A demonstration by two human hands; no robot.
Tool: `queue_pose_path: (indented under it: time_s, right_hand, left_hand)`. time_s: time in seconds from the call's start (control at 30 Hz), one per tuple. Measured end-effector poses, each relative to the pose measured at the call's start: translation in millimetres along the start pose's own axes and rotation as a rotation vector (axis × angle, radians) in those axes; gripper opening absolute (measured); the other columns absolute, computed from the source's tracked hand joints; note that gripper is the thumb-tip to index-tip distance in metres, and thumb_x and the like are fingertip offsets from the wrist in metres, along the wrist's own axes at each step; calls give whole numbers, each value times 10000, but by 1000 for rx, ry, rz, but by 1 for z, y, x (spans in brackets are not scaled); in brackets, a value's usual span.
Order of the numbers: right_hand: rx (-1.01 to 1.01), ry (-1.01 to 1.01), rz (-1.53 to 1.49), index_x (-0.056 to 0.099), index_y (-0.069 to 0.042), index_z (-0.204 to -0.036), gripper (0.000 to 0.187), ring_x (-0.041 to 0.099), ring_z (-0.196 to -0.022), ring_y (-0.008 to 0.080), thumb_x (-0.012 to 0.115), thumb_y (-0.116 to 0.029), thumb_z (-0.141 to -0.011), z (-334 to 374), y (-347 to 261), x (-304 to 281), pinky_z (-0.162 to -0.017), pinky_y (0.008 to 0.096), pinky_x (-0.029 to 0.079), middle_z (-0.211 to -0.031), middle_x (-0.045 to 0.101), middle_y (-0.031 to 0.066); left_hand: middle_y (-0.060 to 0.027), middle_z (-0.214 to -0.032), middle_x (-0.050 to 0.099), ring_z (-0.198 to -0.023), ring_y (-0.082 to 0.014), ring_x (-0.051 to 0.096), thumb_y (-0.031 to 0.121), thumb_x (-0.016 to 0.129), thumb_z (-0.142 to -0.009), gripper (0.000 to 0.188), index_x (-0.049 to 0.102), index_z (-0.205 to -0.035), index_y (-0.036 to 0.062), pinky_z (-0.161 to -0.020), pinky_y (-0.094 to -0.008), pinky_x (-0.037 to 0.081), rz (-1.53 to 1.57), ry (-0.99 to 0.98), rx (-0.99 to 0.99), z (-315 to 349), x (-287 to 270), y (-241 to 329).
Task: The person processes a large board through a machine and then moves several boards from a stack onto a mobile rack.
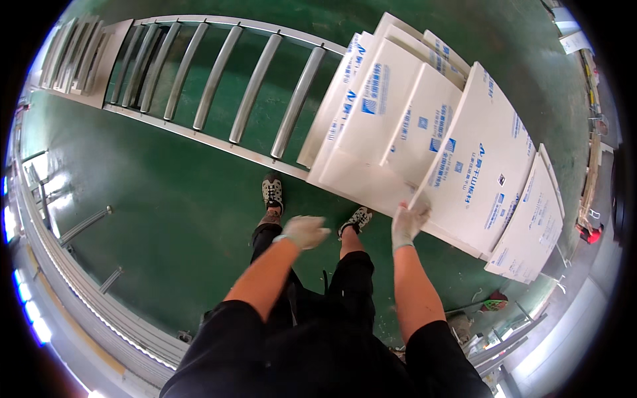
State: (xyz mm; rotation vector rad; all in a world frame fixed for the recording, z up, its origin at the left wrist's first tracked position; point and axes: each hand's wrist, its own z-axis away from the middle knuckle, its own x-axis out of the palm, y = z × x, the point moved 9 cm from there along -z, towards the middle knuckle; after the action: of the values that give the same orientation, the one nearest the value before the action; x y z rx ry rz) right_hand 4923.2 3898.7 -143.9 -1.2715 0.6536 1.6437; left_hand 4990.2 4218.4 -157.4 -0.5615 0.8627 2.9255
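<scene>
My right hand (409,224), in a pale glove, is closed at the near corner of a large white panel (481,149) with blue print. That panel lies tilted across a stack of other white panels. A narrower printed panel (424,123) and a wide one (358,142) show beside it, further left in the stack. My left hand (305,232), gloved too, hangs in the air above the floor by my legs, apart from the panels. Motion smears its fingers, so their pose is unclear.
A roller conveyor (255,89) runs from the stack to the far left, where more flat pieces (73,53) are piled. Another printed panel (531,225) sits at the stack's right end. Along the left stands a long metal frame (73,285). My shoes (272,192) are on the green floor.
</scene>
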Motion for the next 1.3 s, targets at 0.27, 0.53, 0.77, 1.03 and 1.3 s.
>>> queue_pose_path:
  time_s: [0.27, 0.53, 0.77, 1.03, 1.3]
  right_hand:
    - [-617, -973, 1, 630, -49, -1209, 414, 592, -1162, 383, 515, -375, -982, 261, -320, 78, -991, 453, 463, -1247, 657, 173]
    - [-730, -1000, -89, 619, -27, -1252, 463, 587, -1205, 356, 505, -392, -991, 426, -471, 95, -1013, 450, 456, -1249, 653, 181]
    - [-707, -708, -94, 646, -28, -1117, 372, 612, -1116, 376, 493, -345, -998, 414, -498, 67, -930, 449, 496, -1141, 668, 188]
    - [-338, -508, -244, 655, -27, -1077, 374, 613, -1101, 370, 452, -338, -1026, 396, -417, 59, -954, 421, 492, -1123, 672, 166]
    - [-586, -568, -150, 657, -53, -958, 281, 628, -1027, 330, 428, -209, -1001, 433, -416, 228, -931, 429, 492, -994, 682, 144]
  left_hand:
    - [-120, -1131, 660, -1042, -242, 618, 214, 581, -1001, 229, 629, -1108, 18, -1006, -334, 489, 1505, 739, -258, 286, -118, -573]
    - [-68, -1139, 630, -1066, -190, 597, 257, 523, -1046, 298, 580, -1208, 13, -1004, -333, 469, 1303, 961, -383, 348, -266, -678]
    - [-132, -994, 674, -986, -232, 639, 207, 601, -972, 206, 648, -1034, 16, -931, -336, 495, 442, 481, 8, 237, -286, -480]
    - [-206, -976, 664, -982, -393, 632, 281, 519, -985, 296, 606, -1049, 5, -888, -412, 498, 336, 107, 245, 252, -351, -385]
    - [-109, -1092, 676, -1135, -229, 628, 116, 501, -953, 216, 596, -1134, 45, -934, -340, 531, -300, 201, 43, 327, -406, -645]
